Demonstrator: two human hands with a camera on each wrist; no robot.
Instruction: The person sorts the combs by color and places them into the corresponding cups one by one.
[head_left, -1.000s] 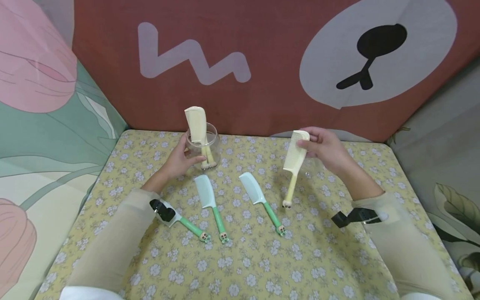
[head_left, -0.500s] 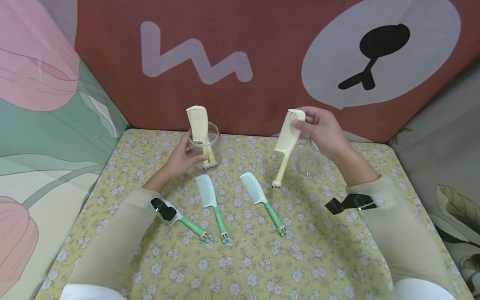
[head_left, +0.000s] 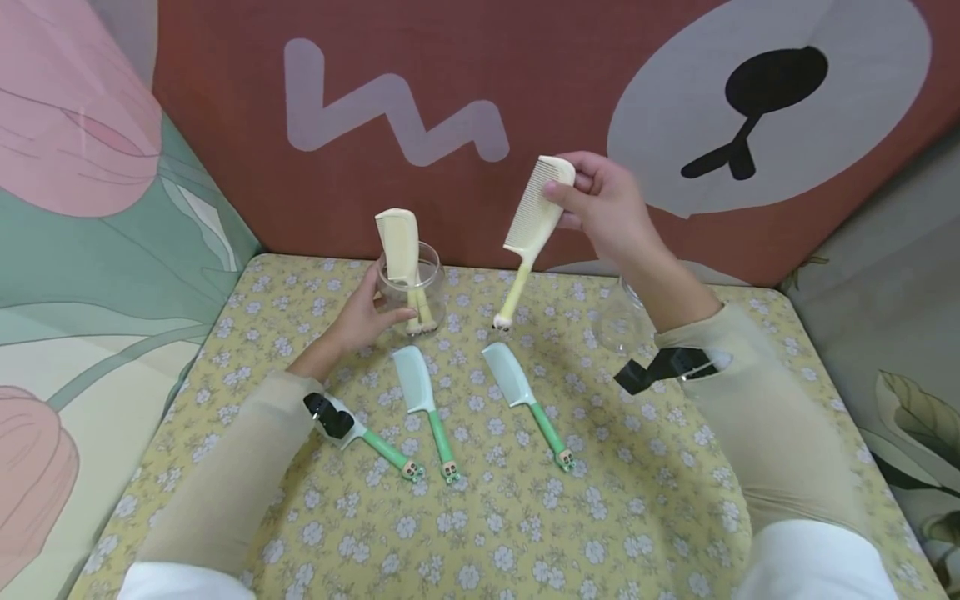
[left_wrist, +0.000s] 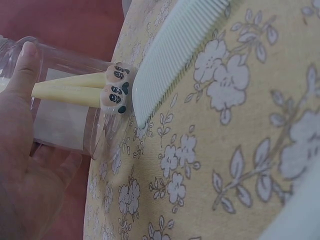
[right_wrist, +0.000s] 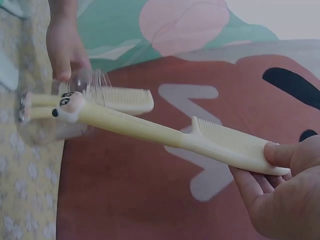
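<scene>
My left hand [head_left: 362, 318] grips a clear jar [head_left: 433, 283] near the back edge of the table, thumb across its front. Two pale yellow combs stand in it, handles down; their teeth ends [head_left: 399, 246] rise above the rim. In the left wrist view, their handle ends [left_wrist: 114, 97] carry small character faces. Up in the air to the right, my right hand [head_left: 611, 204] pinches another pale yellow comb [head_left: 536, 212] by its head between thumb and fingers. Its handle slants down and left, and in the right wrist view its face-shaped tip [right_wrist: 71, 106] overlaps the jar.
Three pale blue combs with green handles lie on the flowered table: one at left [head_left: 384, 450] partly under the left wrist, a middle one [head_left: 415, 387] and a right one [head_left: 510, 375]. A second clear jar [head_left: 619, 321] stands below the right forearm.
My right hand has lifted the yellow comb and carried it up and left, toward the jar. My left hand stays in place round the jar.
</scene>
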